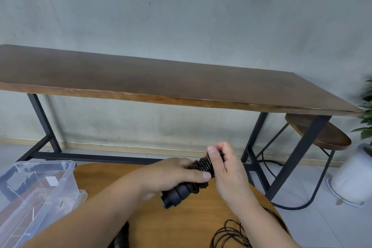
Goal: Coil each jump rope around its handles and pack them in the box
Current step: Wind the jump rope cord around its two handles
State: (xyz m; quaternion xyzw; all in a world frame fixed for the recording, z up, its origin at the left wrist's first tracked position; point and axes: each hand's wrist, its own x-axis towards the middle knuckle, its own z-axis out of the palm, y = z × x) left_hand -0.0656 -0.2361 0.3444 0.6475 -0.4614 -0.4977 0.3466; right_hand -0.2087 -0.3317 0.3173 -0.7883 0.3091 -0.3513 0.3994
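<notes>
1. Nearest the camera, a loose rope (231,235) lies in black loops on the round table (181,225), just beside the right forearm; a dark handle (120,237) pokes out from under the left forearm at the bottom edge.
2. At the left, a clear plastic box (38,187) sits on the table's edge; what is in it cannot be made out.
3. Above the table's middle, both hands hold a second rope – the handles (175,194) are black, side by side, with cord (203,165) wound round them in tight turns.
4. The left hand (177,173) is curled round the handles from above, thumb stretched along the bundle toward the coil.
5. The right hand (223,165) is closed at the far end of the bundle, thumb and fingers pinching the cord against the coil.
6. Behind stands a long wooden bench (161,78) on black metal legs, set against a grey wall.
7. To the right, a round stool (322,135) is tucked partly under the bench – a white pot (352,179) with green leaves stands beside it, and a black cable (289,205) lies on the tiled floor.
</notes>
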